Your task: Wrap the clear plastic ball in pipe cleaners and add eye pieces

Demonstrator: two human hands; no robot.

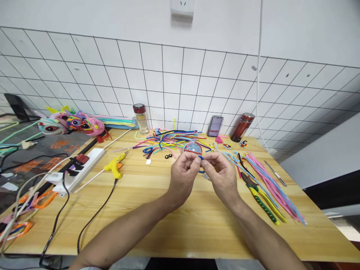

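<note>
Above the middle of a wooden table (157, 225), my left hand (184, 176) and my right hand (221, 174) meet. Both pinch a thin blue pipe cleaner (200, 159) between their fingertips. It curls down below the fingers. Just behind the hands lies a round sparkly piece with a red rim (192, 148). A tangle of coloured pipe cleaners (171, 140) spreads behind that.
A yellow glue gun (114, 167) with a black cord lies left of the hands, beside a white power strip (81, 168). Yellow-handled pliers (260, 198) and pink and blue pipe cleaners (270, 183) lie right. A glass jar (141, 118), a red bottle (242, 127) and colourful plush figures (70, 123) stand at the back.
</note>
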